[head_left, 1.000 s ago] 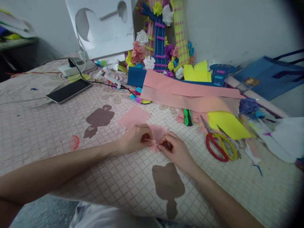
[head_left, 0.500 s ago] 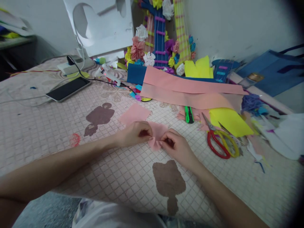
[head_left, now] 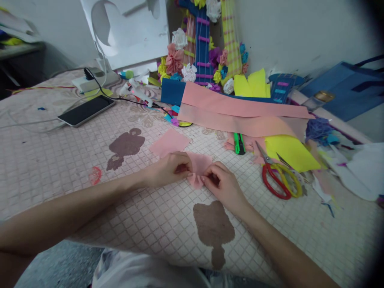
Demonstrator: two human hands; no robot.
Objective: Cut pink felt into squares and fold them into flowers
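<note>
A pink piece of crepe paper is pinched between my two hands, its near edge gathered into small folds. My left hand grips it at the left with thumb and forefinger closed. On the other side my right hand pinches it the same way, a short gap apart. Just behind my left hand a second pink paper square lies flat on the patterned tablecloth.
To the right lie scissors with red and yellow handles and a green cutter. Long pink paper strips stretch across the back. At the left are a phone and a white glue gun; paper-flower guitars stand behind.
Both hands stay almost in place, still pinching the pink paper. Its gathered near edge shows slightly different folds. The view has shifted a little.
</note>
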